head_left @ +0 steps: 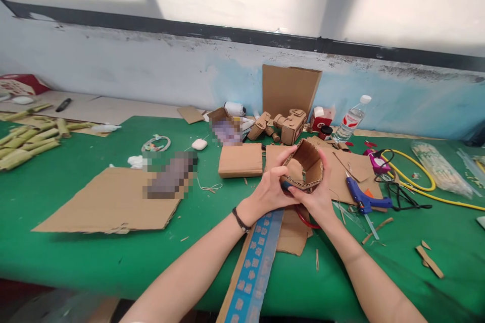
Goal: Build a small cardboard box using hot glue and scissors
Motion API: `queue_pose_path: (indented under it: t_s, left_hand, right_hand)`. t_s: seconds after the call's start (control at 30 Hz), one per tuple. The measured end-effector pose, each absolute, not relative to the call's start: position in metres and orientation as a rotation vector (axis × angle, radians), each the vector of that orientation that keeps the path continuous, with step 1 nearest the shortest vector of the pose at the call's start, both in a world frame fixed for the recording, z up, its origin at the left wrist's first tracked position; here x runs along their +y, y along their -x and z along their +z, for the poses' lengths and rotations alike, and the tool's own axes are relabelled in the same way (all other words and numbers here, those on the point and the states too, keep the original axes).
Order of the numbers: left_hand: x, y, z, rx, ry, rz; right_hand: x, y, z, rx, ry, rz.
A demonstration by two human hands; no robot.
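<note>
Both my hands hold a small curved cardboard piece point(307, 164), bent into an open ring with its corrugated edge showing. My left hand point(271, 189) grips its left side, thumb and fingers closed round it. My right hand point(318, 197) closes on its right and lower edge. A dark blue thing peeks out between my hands at the piece's lower left; I cannot make out what it is. The piece is lifted a little above the green table point(94, 257), over flat cardboard scraps point(291, 234).
A blue glue gun point(361, 198) lies right of my hands, by black and yellow cables point(409, 181). A cardboard block point(241, 160), a cardboard model point(290, 125), a water bottle point(350, 120), a large cardboard sheet point(109, 202) and a blue patterned strip point(253, 267) surround them.
</note>
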State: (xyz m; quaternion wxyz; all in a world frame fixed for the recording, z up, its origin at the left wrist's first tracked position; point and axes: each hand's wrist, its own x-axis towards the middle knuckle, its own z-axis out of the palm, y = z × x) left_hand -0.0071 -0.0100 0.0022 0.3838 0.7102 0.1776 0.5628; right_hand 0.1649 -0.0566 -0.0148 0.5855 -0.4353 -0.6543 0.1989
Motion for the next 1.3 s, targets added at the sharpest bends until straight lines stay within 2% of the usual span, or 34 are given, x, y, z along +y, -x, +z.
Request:
queue_pose_path:
  t_s: [0.17, 0.57, 1.0, 1.3]
  left_hand:
    - [-0.013, 0.007, 0.000, 0.370, -1.950, 1.473]
    - [-0.021, 0.004, 0.004, 0.473, -1.937, 1.387]
    - [-0.012, 0.007, 0.013, 0.265, -2.186, 1.673]
    - [-0.018, -0.001, 0.005, 0.254, -2.234, 1.554]
  right_hand:
    - [-0.058, -0.163, -0.009, -1.384, 0.945, 0.661]
    - [-0.057, -0.166, -0.010, -1.359, 0.935, 0.657]
    - [-0.043, -0.194, -0.010, -1.426, 0.856, 0.711]
    - [-0.037, -0.197, -0.013, -1.378, 0.845, 0.703]
